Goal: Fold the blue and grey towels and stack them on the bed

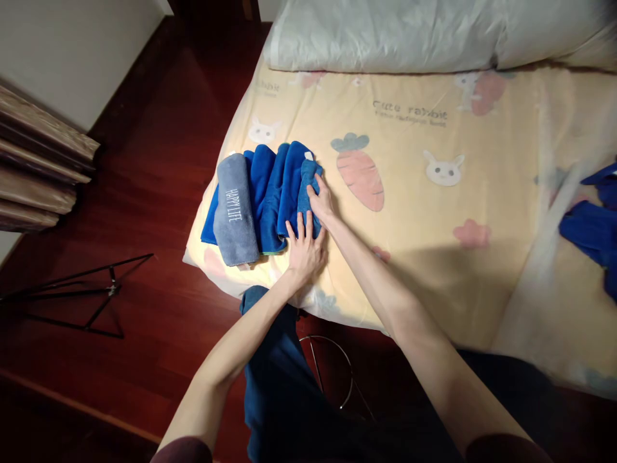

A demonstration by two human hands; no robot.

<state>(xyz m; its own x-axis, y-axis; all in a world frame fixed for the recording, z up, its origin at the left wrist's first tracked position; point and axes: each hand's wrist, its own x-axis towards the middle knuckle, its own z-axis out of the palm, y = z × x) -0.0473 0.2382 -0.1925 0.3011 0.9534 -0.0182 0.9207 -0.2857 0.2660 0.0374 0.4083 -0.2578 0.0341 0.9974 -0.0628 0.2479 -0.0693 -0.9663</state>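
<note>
Several folded blue towels (264, 170) lie overlapping in a row near the corner of the bed. A grey towel (235, 222) with white lettering "HAPPY LIFE" lies at the row's left end. At the right end is a narrow teal-blue folded towel (304, 195), with a white tag showing beside its top. My left hand (307, 249) is open, its spread fingers lying on the lower end of this teal-blue towel. My right hand (322, 202) rests against the same towel's right side, fingers apart and slightly bent. Part of the towel is hidden under both hands.
The bed (409, 225) has a yellow rabbit-and-carrot cover under clear plastic. A large plastic-wrapped bundle (385, 35) lies across its far side. More blue cloth (590, 231) is at the right edge. A black tripod (113, 289) stands on the floor, left; curtains (43, 161) hang behind.
</note>
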